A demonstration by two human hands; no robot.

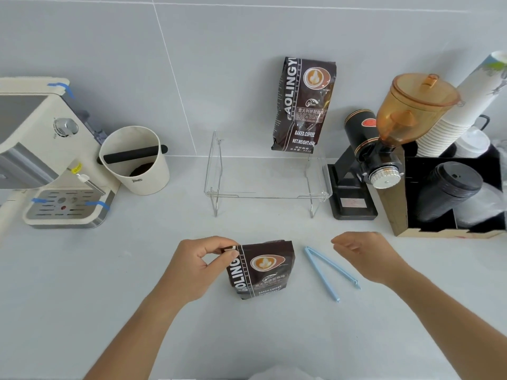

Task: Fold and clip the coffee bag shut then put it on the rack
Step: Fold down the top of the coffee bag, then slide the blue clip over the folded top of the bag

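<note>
A dark brown coffee bag [263, 270] stands on the white counter near me, its top folded down. My left hand [197, 266] pinches the bag's upper left corner between thumb and fingers. My right hand [365, 256] hovers to the right of the bag with curled fingers and holds nothing. A light blue bag clip [326, 270] lies open on the counter between the bag and my right hand. Behind them stands a clear acrylic rack [267, 194], with a second, full coffee bag [303, 105] upright at its back right, leaning on the wall.
A cream espresso machine [41, 149] and a white knock box [137, 160] stand at the left. At the right are a black grinder with an amber hopper [384, 138] and a black organiser [444, 193] with paper cups and lids.
</note>
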